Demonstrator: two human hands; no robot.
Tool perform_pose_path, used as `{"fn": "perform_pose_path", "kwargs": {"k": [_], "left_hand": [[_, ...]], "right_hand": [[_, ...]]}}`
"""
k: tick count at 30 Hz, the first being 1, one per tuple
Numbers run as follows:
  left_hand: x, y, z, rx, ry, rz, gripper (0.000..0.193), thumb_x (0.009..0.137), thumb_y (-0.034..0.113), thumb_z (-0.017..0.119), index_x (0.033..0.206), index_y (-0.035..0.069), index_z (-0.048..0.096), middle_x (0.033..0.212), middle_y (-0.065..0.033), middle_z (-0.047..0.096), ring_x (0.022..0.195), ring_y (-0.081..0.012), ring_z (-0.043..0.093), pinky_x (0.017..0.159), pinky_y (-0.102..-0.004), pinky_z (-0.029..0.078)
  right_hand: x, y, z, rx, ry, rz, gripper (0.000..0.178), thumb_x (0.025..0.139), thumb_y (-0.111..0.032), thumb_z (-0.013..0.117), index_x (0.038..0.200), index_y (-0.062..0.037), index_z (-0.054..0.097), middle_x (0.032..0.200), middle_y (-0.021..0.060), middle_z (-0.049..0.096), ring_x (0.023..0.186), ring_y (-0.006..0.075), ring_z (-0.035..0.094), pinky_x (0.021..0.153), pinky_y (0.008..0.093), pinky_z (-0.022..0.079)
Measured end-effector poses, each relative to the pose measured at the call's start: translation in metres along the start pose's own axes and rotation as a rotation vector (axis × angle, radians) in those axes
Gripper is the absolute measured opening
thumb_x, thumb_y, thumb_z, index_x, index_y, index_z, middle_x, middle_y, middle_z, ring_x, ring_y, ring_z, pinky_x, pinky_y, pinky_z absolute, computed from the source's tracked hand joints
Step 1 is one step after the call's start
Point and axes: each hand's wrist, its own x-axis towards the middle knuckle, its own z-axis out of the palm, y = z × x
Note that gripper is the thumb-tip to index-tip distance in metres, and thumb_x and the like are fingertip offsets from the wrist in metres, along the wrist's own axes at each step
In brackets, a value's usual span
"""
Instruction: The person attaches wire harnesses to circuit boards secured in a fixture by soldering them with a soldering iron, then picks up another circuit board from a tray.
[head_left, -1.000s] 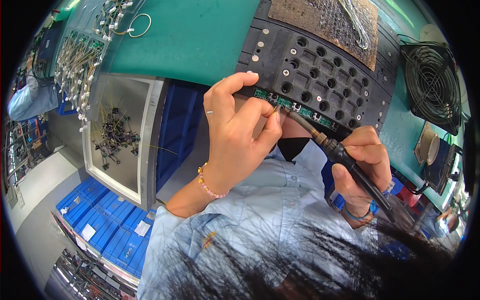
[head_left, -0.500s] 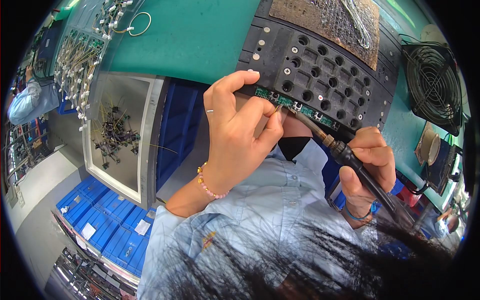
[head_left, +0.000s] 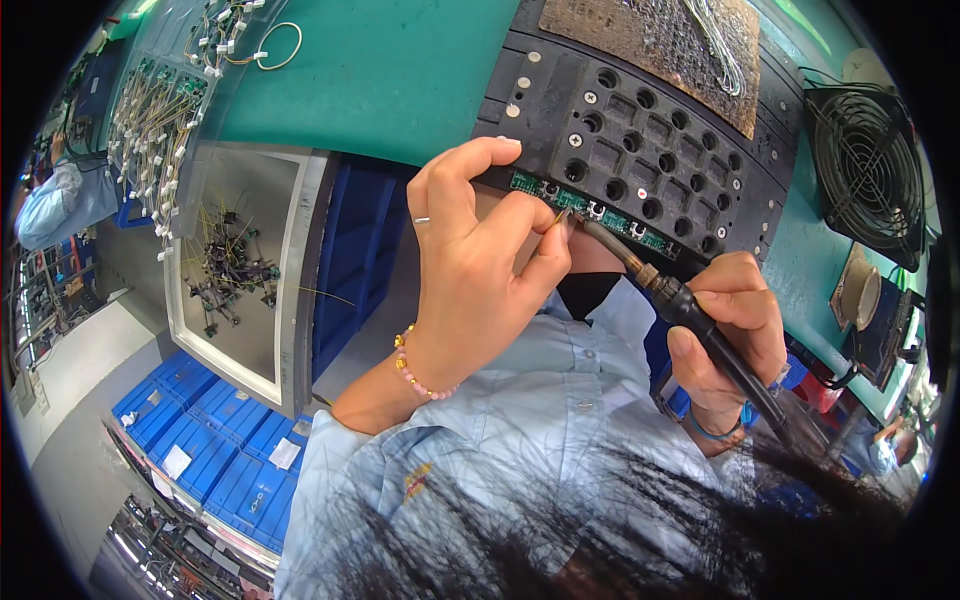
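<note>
A soldering iron (head_left: 700, 318) with a black handle rests in my right hand (head_left: 745, 325), fingers wrapped round it. Its metal tip meets the near edge of a narrow green circuit board strip (head_left: 622, 226), which carries small white-and-black parts. Beside the tip, the thumb and index finger of my left hand (head_left: 475, 255) pinch a thin yellowish wire (head_left: 562, 214) against the strip; most of the wire is hidden by the fingers. The strip lies along the near edge of a black fixture (head_left: 650, 150) with round holes and square pockets.
A brown scorched board (head_left: 660, 50) with pale wires (head_left: 715, 45) lies behind the fixture. On the right stand a black fan (head_left: 868, 170) and a solder spool (head_left: 858, 292). To the left are a white-rimmed tray (head_left: 290, 270) of wired parts, hanging cable bundles (head_left: 160, 130) and blue bins (head_left: 215, 430).
The soldering iron and my right hand have shifted slightly left. My left thumb and index finger have moved a little to the right along the strip, still pinching.
</note>
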Motion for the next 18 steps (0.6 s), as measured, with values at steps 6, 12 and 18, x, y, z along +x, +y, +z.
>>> {"fn": "perform_pose_path", "kwargs": {"k": [6,12,18], "left_hand": [[0.0002,-0.0006,0.0004,-0.001,-0.005,-0.002,0.01,0.076,0.006,0.076,0.079,0.009,0.067,0.138,-0.0126,0.053,0.121,-0.0304,0.045,0.105,-0.0406,0.033],[-0.0012,-0.0019,0.0,-0.008,0.003,-0.007,0.009,0.078,0.006,0.075,0.081,0.009,0.068,0.139,-0.0127,0.053,0.121,-0.0302,0.045,0.105,-0.0399,0.034],[-0.0026,-0.0025,-0.0041,-0.134,-0.072,-0.033,0.008,0.08,0.007,0.075,0.085,0.009,0.07,0.14,-0.0129,0.052,0.12,-0.0296,0.045,0.104,-0.0391,0.034]], "right_hand": [[-0.0001,-0.0013,-0.0017,0.013,0.017,0.021,0.028,0.077,-0.013,0.082,0.094,-0.0063,0.06,0.084,0.0114,0.067,0.073,0.0209,0.056,0.07,0.0334,0.046],[-0.0015,-0.0021,-0.001,0.053,0.077,0.033,0.028,0.08,-0.016,0.081,0.095,-0.0072,0.059,0.085,0.0113,0.067,0.076,0.0219,0.056,0.076,0.0371,0.048],[-0.0027,-0.0008,-0.0027,0.128,0.165,0.032,0.027,0.081,-0.017,0.08,0.095,-0.0074,0.059,0.085,0.0114,0.066,0.077,0.0231,0.055,0.08,0.0408,0.048]]}}
